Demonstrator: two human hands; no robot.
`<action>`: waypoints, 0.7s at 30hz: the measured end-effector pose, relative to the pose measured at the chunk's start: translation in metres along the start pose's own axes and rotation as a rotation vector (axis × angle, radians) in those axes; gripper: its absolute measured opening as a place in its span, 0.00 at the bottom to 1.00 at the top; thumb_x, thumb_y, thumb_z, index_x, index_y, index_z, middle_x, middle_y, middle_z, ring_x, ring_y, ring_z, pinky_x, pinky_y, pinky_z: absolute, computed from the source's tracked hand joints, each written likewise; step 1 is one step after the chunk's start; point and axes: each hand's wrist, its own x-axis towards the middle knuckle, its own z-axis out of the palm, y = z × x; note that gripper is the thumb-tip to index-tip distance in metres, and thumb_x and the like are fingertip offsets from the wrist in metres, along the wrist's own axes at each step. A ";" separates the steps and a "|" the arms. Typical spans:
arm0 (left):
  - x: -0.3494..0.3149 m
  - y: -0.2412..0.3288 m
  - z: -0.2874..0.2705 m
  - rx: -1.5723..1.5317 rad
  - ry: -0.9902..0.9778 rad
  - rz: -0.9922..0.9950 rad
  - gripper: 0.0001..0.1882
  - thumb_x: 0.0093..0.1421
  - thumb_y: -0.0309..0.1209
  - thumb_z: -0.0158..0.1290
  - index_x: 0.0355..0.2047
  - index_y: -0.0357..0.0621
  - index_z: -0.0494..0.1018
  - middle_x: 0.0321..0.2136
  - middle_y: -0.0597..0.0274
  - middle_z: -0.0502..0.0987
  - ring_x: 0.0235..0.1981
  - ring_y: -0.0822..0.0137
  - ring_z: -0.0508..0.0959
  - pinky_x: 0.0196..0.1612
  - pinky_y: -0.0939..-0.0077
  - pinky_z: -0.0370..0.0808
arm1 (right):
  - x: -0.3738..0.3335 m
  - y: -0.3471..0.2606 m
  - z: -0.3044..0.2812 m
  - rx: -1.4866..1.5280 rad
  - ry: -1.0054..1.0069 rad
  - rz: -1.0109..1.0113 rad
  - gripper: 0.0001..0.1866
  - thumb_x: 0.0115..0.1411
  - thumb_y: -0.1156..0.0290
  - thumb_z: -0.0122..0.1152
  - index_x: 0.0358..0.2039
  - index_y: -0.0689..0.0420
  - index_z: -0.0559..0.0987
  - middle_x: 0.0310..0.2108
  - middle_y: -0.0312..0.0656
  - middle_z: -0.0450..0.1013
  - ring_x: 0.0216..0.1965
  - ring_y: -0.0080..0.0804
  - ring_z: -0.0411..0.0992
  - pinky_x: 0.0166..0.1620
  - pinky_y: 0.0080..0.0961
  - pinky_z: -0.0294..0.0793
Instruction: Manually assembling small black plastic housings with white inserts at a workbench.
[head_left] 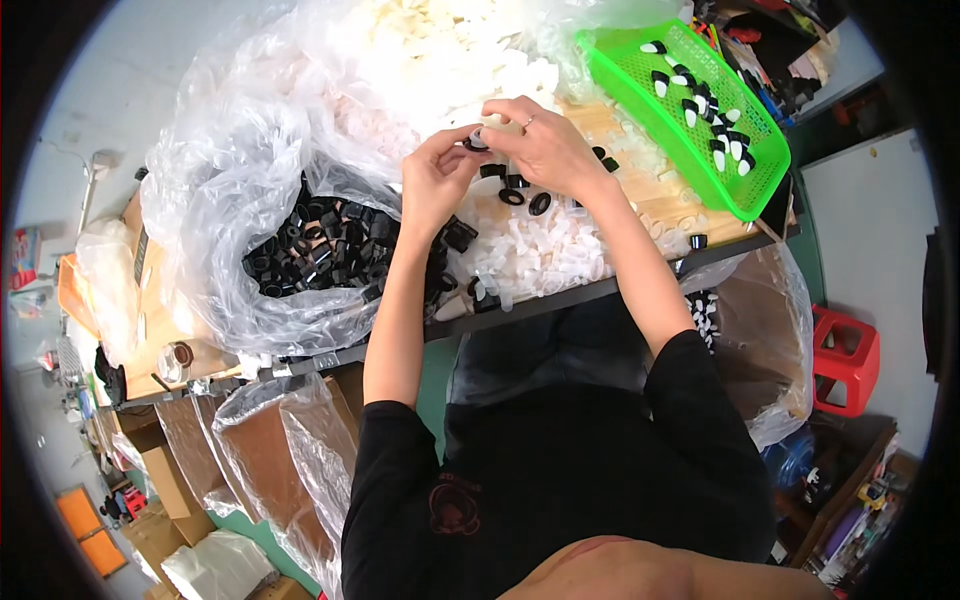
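Above the table's middle, my two hands meet at a small part with a black ring and a pale translucent piece [477,138]. My left hand [436,178] pinches it from the left, thumb and fingers closed around the black ring. From the right, my right hand [545,150] has its thumb and fingertips on the pale piece. Below the hands lies a heap of translucent white plastic pieces [550,245], with loose black rings [512,197] beside it. A clear plastic bag [220,250] full of black caps [330,245] lies open by my left forearm.
A green basket [650,130] at the right holds several black-and-white assembled pieces [738,145]. Pale parts [440,50] pile up at the far side. Plastic-lined boxes [265,440] stand below the table's front edge [560,300]. A red stool [845,360] is at the right.
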 end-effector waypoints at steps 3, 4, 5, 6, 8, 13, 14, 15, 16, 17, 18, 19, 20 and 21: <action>0.000 0.008 0.001 0.049 0.008 -0.027 0.13 0.61 0.19 0.53 0.46 0.28 0.74 0.35 0.52 0.80 0.38 0.70 0.81 0.40 0.81 0.77 | -0.004 0.006 0.003 -0.116 -0.026 -0.098 0.14 0.54 0.76 0.62 0.41 0.46 0.76 0.46 0.32 0.69 0.37 0.36 0.72 0.36 0.30 0.76; 0.000 0.005 -0.001 0.051 0.013 -0.028 0.13 0.61 0.19 0.53 0.46 0.28 0.74 0.35 0.52 0.80 0.38 0.70 0.81 0.40 0.81 0.77 | -0.002 0.002 0.002 -0.112 -0.026 -0.102 0.14 0.54 0.76 0.62 0.41 0.46 0.76 0.46 0.32 0.69 0.37 0.36 0.72 0.36 0.30 0.76; 0.001 0.000 -0.002 0.009 0.035 -0.014 0.12 0.61 0.20 0.53 0.45 0.27 0.74 0.36 0.52 0.80 0.37 0.70 0.81 0.40 0.81 0.77 | 0.000 -0.004 0.000 -0.015 -0.028 -0.029 0.11 0.56 0.75 0.61 0.40 0.48 0.76 0.43 0.33 0.70 0.35 0.34 0.72 0.35 0.28 0.75; 0.001 -0.004 -0.003 -0.032 0.057 0.000 0.11 0.62 0.20 0.52 0.44 0.27 0.75 0.36 0.52 0.80 0.37 0.70 0.81 0.41 0.80 0.78 | 0.002 -0.009 0.000 0.084 -0.031 0.042 0.09 0.58 0.75 0.61 0.39 0.50 0.76 0.39 0.33 0.71 0.34 0.31 0.72 0.35 0.27 0.74; 0.003 -0.002 0.002 -0.065 0.065 0.033 0.10 0.63 0.20 0.52 0.43 0.27 0.75 0.36 0.53 0.80 0.37 0.70 0.81 0.41 0.81 0.78 | 0.003 -0.011 0.000 0.368 -0.041 0.289 0.06 0.60 0.74 0.60 0.39 0.53 0.76 0.37 0.34 0.73 0.32 0.27 0.71 0.35 0.25 0.73; 0.002 -0.003 0.010 -0.028 0.117 0.235 0.08 0.62 0.19 0.51 0.40 0.31 0.77 0.35 0.60 0.77 0.38 0.70 0.80 0.41 0.82 0.77 | 0.003 -0.013 0.008 0.820 0.031 0.581 0.07 0.64 0.72 0.58 0.39 0.62 0.77 0.31 0.35 0.76 0.32 0.17 0.71 0.37 0.18 0.71; 0.001 0.000 0.012 0.032 0.134 0.271 0.08 0.61 0.18 0.52 0.39 0.32 0.78 0.34 0.61 0.76 0.37 0.70 0.79 0.39 0.81 0.78 | 0.001 -0.010 0.011 0.874 0.042 0.605 0.08 0.63 0.72 0.59 0.40 0.62 0.77 0.33 0.36 0.76 0.33 0.17 0.71 0.37 0.17 0.71; 0.001 0.002 0.014 0.092 0.150 0.307 0.08 0.60 0.17 0.52 0.38 0.34 0.78 0.32 0.61 0.74 0.35 0.71 0.79 0.38 0.81 0.78 | 0.000 -0.008 0.013 0.929 0.053 0.629 0.09 0.63 0.72 0.59 0.41 0.63 0.77 0.34 0.36 0.77 0.34 0.17 0.72 0.38 0.17 0.71; 0.000 -0.001 0.013 0.096 0.156 0.306 0.08 0.60 0.17 0.52 0.38 0.34 0.78 0.32 0.61 0.74 0.35 0.71 0.79 0.38 0.81 0.78 | 0.002 -0.013 0.013 0.934 0.050 0.626 0.09 0.63 0.72 0.59 0.41 0.63 0.77 0.34 0.36 0.77 0.34 0.17 0.72 0.38 0.17 0.71; 0.000 -0.006 0.011 0.167 0.185 0.314 0.08 0.59 0.16 0.53 0.37 0.34 0.78 0.31 0.60 0.73 0.33 0.71 0.78 0.37 0.80 0.78 | 0.004 -0.020 0.012 0.879 0.066 0.635 0.09 0.63 0.72 0.59 0.41 0.63 0.76 0.34 0.36 0.77 0.34 0.17 0.72 0.38 0.17 0.72; 0.000 -0.009 0.010 0.238 0.213 0.321 0.08 0.58 0.15 0.53 0.36 0.34 0.78 0.29 0.59 0.73 0.30 0.70 0.78 0.35 0.80 0.79 | 0.006 -0.026 0.012 0.824 0.082 0.643 0.09 0.63 0.72 0.59 0.41 0.63 0.76 0.33 0.36 0.76 0.34 0.18 0.73 0.38 0.17 0.72; -0.001 -0.008 0.011 0.238 0.214 0.319 0.08 0.58 0.15 0.53 0.36 0.34 0.78 0.29 0.59 0.73 0.30 0.70 0.78 0.35 0.80 0.79 | 0.005 -0.030 0.015 0.825 0.080 0.645 0.09 0.63 0.72 0.59 0.41 0.63 0.76 0.33 0.36 0.76 0.34 0.18 0.73 0.38 0.17 0.72; -0.002 -0.007 0.013 0.242 0.246 0.317 0.07 0.57 0.15 0.53 0.35 0.34 0.78 0.29 0.59 0.72 0.29 0.70 0.78 0.35 0.79 0.78 | 0.005 -0.033 0.018 0.767 0.118 0.600 0.09 0.63 0.72 0.58 0.42 0.63 0.76 0.33 0.36 0.76 0.33 0.18 0.73 0.37 0.17 0.72; -0.003 -0.007 0.013 0.245 0.279 0.315 0.06 0.57 0.15 0.54 0.34 0.35 0.78 0.28 0.58 0.72 0.28 0.70 0.78 0.34 0.79 0.78 | 0.003 -0.034 0.022 0.710 0.156 0.556 0.09 0.63 0.73 0.58 0.42 0.63 0.76 0.32 0.36 0.76 0.33 0.18 0.73 0.37 0.17 0.72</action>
